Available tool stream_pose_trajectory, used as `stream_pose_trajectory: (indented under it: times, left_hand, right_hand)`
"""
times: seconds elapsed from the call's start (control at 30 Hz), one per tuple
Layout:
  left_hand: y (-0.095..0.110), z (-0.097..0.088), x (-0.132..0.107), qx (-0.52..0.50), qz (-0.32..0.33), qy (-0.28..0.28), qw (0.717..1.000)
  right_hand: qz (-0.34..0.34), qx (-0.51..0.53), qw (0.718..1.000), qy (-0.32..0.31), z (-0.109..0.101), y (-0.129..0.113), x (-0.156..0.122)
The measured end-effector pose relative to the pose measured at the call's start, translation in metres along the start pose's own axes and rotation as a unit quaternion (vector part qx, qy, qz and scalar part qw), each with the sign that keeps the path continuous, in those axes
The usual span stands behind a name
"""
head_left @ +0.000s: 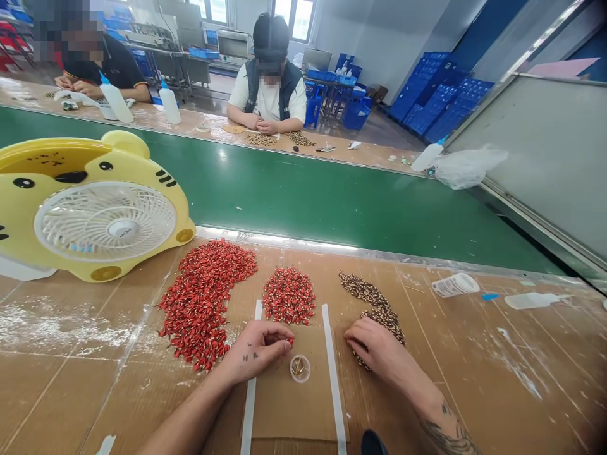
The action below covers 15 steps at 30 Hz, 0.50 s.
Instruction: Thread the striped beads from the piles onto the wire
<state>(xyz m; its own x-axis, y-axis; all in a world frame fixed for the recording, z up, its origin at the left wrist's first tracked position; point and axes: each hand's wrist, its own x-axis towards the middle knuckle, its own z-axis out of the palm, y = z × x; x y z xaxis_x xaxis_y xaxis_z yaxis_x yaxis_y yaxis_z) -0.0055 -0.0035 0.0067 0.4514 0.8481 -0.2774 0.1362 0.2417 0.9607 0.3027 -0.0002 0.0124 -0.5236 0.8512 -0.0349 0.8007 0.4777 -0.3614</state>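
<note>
My left hand [258, 349] rests on the cardboard-covered bench with its fingers pinched on a small red piece at the near edge of the small red pile [289, 296]. A larger pile of red pieces [205, 298] lies to its left. My right hand [374, 346] lies curled, palm down, on the near end of a trail of small brown-gold pieces [372, 298]; what its fingers hold is hidden. Between my hands sits a small round clear cap [300, 368] with a few gold bits in it. Two white strips [332, 373] frame the space between my hands.
A yellow tiger-faced desk fan [90, 205] stands at the left. A green conveyor belt [332, 196] runs across behind the bench. Two people sit at the far side of the belt with squeeze bottles [117, 101]. A lying bottle [533, 300] and a small container [455, 285] are at the right.
</note>
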Motion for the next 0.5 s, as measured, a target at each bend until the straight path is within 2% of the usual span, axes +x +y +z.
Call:
stream_pose_trajectory:
  times: [0.23,0.5]
  left_hand:
    - [0.0001,0.0004,-0.0002,-0.011,0.01,0.004,1.0]
    - [-0.0022,-0.0008,-0.0003,0.01,0.019,0.005,1.0]
  right_hand:
    - [0.001,-0.016,1.0,0.008,0.0019,-0.0022,0.0001]
    - [0.0,-0.02,0.999,-0.025,-0.0051,-0.004,0.0072]
